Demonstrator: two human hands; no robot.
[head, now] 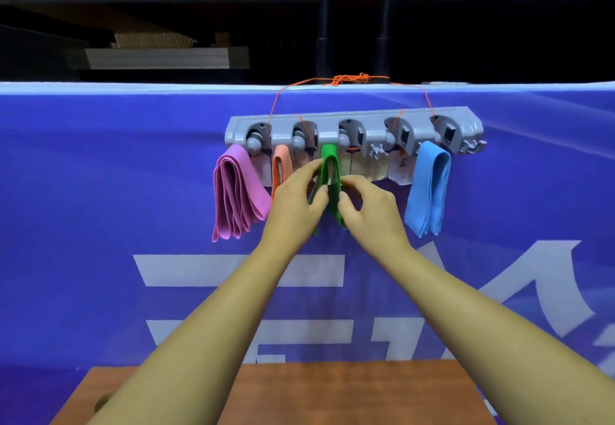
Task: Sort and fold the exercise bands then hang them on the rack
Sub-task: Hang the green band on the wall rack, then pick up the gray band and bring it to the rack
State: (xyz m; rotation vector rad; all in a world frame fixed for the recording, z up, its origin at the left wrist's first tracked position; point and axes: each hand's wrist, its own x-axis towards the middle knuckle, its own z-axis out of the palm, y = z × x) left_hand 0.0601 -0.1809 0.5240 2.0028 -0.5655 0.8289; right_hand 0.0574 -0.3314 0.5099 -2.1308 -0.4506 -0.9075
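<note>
So on the far left hook of the long grey plastic rack (352, 121) hangs the folded pink rubber exercise band (236, 194), a thick bunch of layers. Next hook over is a narrower salmon-orange band (282, 166), partly hidden behind the left hand (293, 204). That hand pinches the left strand of the bright green stretchy band (329, 158) between thumb and fingers. The green one is looped over the middle hook and hangs down between both hands. The right hand (372, 211) has its fingers curled in, pinching the band's right strand. Further right there's a folded light blue band (429, 188) on its own hook, well apart from the hands. The rack hangs by thin orange string (349, 79) against a blue printed banner (100, 175), with a brown wooden tabletop (349, 391) at the bottom.
</note>
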